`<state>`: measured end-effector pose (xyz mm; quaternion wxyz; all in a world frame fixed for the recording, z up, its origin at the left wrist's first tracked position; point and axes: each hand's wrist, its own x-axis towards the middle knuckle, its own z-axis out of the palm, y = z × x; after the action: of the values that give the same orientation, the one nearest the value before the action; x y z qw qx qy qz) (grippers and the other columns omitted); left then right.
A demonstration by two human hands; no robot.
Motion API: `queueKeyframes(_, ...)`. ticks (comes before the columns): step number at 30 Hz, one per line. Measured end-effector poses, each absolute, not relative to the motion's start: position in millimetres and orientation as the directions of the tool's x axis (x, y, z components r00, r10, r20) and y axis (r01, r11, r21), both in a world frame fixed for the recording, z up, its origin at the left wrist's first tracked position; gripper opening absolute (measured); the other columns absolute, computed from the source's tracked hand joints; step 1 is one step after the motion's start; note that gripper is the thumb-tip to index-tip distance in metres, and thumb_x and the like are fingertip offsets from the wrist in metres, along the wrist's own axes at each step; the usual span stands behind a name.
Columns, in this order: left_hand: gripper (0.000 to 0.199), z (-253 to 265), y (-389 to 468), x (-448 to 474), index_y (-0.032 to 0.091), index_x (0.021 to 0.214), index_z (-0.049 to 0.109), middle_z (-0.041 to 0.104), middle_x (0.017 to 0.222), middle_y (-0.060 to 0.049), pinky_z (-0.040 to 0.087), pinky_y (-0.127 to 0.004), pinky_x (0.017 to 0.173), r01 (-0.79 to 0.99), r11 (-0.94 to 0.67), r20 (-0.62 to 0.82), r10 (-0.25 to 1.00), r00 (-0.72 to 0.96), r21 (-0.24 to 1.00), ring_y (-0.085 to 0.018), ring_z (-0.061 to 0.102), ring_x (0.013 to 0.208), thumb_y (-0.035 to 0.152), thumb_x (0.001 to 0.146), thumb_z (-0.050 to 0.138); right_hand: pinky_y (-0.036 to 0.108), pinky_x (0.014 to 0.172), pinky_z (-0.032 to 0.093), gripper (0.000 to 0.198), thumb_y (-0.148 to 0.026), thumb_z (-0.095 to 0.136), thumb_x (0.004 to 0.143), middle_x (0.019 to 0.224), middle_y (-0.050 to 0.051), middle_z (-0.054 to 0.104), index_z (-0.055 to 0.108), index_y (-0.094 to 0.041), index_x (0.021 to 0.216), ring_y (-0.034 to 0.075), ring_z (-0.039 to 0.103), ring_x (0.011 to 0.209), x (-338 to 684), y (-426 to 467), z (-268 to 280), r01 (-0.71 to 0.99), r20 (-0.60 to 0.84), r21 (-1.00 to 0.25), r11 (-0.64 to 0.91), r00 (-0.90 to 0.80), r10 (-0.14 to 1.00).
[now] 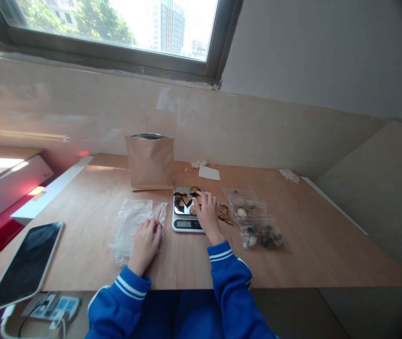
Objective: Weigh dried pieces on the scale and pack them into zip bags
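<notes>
My left hand [146, 242] rests on a stack of clear zip bags [126, 226], its fingers curled together at the bags' red-striped edge. My right hand [208, 214] reaches over a small white kitchen scale [178, 226], thumb and fingers apart. Its fingertips touch or hover just over dark-edged dried slices [184, 199] on the scale's shiny plate; the exact contact is hidden. More dried brown pieces [225, 214] lie just right of the scale. Beside them are a filled zip bag [264, 234] of dark and pale dried pieces and another filled zip bag [248, 208] behind it.
An open brown paper pouch [150, 162] stands upright behind the scale. A white card [209, 173] and crumpled tissue [198, 164] lie near the wall, another tissue [288, 176] farther right. At the left edge are a tablet [26, 263] and a power strip [60, 306] with cables.
</notes>
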<state>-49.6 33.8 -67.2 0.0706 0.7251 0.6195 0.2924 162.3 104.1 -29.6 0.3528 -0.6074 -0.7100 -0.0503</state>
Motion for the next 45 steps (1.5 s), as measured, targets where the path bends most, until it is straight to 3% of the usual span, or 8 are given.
queueKeyframes(8,0.024,-69,34,-50,0.019,0.085,0.054,0.058,0.087,-0.007,0.043,-0.040,0.077,0.857,-0.225,0.334,0.940,0.065,0.464,-0.024,0.054,0.082,0.029,0.096,0.034,0.039,0.087,0.042,0.027,-0.025,0.037,0.094,0.097,0.009,0.059,0.063,-0.018,0.098,0.023,0.055,0.096,224,50,-73,0.788,0.610,-0.580,0.208,0.251,0.752)
queueKeyframes(17,0.023,-71,35,-50,0.019,0.086,0.053,0.058,0.087,-0.007,0.043,-0.041,0.076,0.858,-0.241,0.342,0.936,0.082,0.454,-0.024,0.054,0.082,0.029,0.096,0.034,0.038,0.084,0.045,0.026,-0.023,0.038,0.091,0.096,0.009,0.058,0.064,-0.019,0.093,0.022,0.058,0.093,232,37,-84,0.727,0.503,-0.662,0.181,0.252,0.827)
queueKeyframes(45,0.026,-63,33,-49,0.020,0.086,0.055,0.060,0.086,-0.008,0.045,-0.040,0.077,0.857,-0.220,0.329,0.942,0.063,0.466,-0.024,0.056,0.083,0.031,0.095,0.033,0.037,0.083,0.046,0.026,-0.020,0.039,0.089,0.090,0.008,0.061,0.064,-0.020,0.087,0.023,0.059,0.091,232,34,-80,0.721,0.479,-0.663,0.201,0.202,0.854)
